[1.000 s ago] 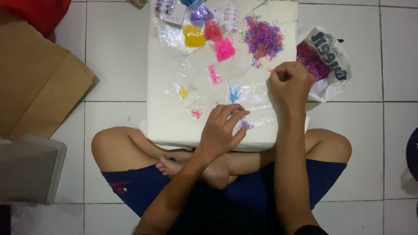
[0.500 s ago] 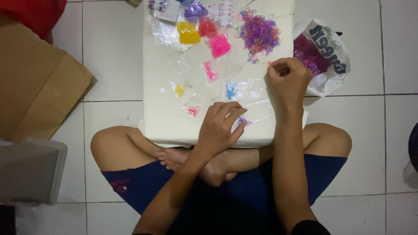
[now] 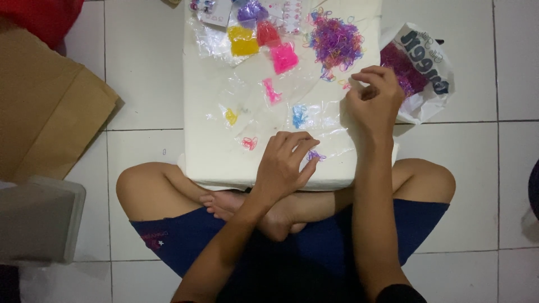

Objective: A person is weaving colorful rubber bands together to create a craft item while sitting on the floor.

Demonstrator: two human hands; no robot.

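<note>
A white foam board [image 3: 213, 151] rests on the tiled floor [image 3: 483, 185] before the person's crossed legs. A loose pile of purple and pink rubber bands [image 3: 336, 42] lies near the board's far right corner, small clear packets of coloured bands [image 3: 264, 42] along the far edge. A white plastic bag [image 3: 426, 67] sits off the right edge, flattened brown cardboard [image 3: 50, 106] well to the left.

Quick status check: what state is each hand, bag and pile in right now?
left hand: resting on the white board, fingertips curled on a few purple bands.
right hand: raised near the loose band pile, fingers pinched; what it grips is too small to tell.
loose band pile: spread out, unbagged.
printed bag: open, on the floor, purple bands inside.
yellow packet: filled, lying flat.
pink packet: filled, lying flat.
</note>
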